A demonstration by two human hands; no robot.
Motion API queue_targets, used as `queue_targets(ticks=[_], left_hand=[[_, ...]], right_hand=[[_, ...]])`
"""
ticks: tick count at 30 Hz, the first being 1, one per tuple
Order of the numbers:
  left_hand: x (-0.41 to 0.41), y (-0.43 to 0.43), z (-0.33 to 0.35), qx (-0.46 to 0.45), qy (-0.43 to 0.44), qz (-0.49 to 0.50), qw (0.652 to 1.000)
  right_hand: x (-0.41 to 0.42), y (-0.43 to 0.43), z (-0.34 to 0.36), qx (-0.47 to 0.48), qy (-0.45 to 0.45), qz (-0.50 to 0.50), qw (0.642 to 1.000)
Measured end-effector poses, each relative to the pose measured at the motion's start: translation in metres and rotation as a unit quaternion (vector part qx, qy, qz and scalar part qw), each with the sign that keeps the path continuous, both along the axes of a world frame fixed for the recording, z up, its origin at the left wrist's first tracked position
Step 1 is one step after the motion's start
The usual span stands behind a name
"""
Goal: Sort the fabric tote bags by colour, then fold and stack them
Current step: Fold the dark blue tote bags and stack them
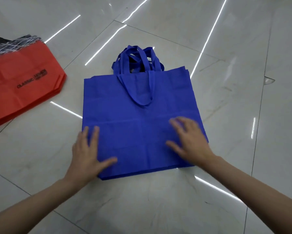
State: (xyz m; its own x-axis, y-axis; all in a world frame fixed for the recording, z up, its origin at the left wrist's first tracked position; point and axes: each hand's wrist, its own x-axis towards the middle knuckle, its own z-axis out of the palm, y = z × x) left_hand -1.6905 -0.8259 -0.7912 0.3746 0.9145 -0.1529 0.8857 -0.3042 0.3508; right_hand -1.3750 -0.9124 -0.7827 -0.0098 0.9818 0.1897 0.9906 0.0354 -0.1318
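A stack of blue tote bags point(138, 119) lies flat on the floor in the middle of the view, handles point(138, 59) bunched at the far edge, one handle folded down over the top bag. My left hand point(87, 152) lies flat with spread fingers on the stack's near left corner. My right hand point(189, 139), blurred, rests flat with spread fingers on the near right part of the top bag. At the left lies a stack of red tote bags point(22, 88) with black print, partly cut off by the frame edge.
The floor point(158, 200) is glossy pale tile with bright light reflections. A dark and white streaked item point(11, 44) lies at the far edge of the red stack. Bare floor surrounds the blue stack on the right and near sides.
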Motion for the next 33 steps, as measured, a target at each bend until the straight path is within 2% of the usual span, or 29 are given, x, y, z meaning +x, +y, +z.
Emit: queue_targets(ticks=[2, 4, 7, 12, 17, 19, 23, 27, 30, 33], left_hand=[[-0.012, -0.02, -0.013, 0.049, 0.114, -0.192, 0.974], [-0.015, -0.033, -0.023, 0.055, 0.165, -0.253, 0.952], [-0.008, -0.038, -0.023, 0.036, 0.17, -0.234, 0.957], [-0.008, -0.027, -0.019, 0.003, 0.136, -0.172, 0.976], [-0.021, -0.016, -0.023, -0.065, 0.046, -0.028, 0.996], [-0.023, -0.014, -0.023, -0.092, 0.009, -0.004, 0.996], [-0.033, -0.017, -0.019, -0.086, -0.033, -0.022, 0.995], [-0.046, -0.023, -0.019, -0.079, -0.006, -0.042, 0.996], [-0.049, -0.019, -0.017, -0.004, 0.049, -0.082, 0.995], [-0.034, -0.013, -0.008, 0.07, 0.082, -0.198, 0.974]], right_hand=[[-0.025, -0.016, -0.015, -0.038, -0.056, 0.199, 0.978], [-0.039, -0.026, -0.034, -0.11, -0.119, 0.258, 0.952], [-0.038, -0.023, -0.047, -0.158, -0.125, 0.253, 0.946], [-0.049, -0.008, -0.044, -0.155, -0.097, 0.222, 0.958], [-0.069, 0.006, -0.043, -0.155, -0.081, 0.235, 0.956], [-0.074, 0.01, -0.044, -0.149, -0.077, 0.248, 0.954], [-0.083, 0.012, -0.046, -0.149, -0.076, 0.244, 0.955], [-0.087, 0.009, -0.042, -0.135, -0.059, 0.245, 0.958], [-0.089, 0.031, -0.026, -0.111, -0.01, 0.246, 0.963], [-0.095, 0.09, -0.016, -0.072, 0.041, 0.196, 0.977]])
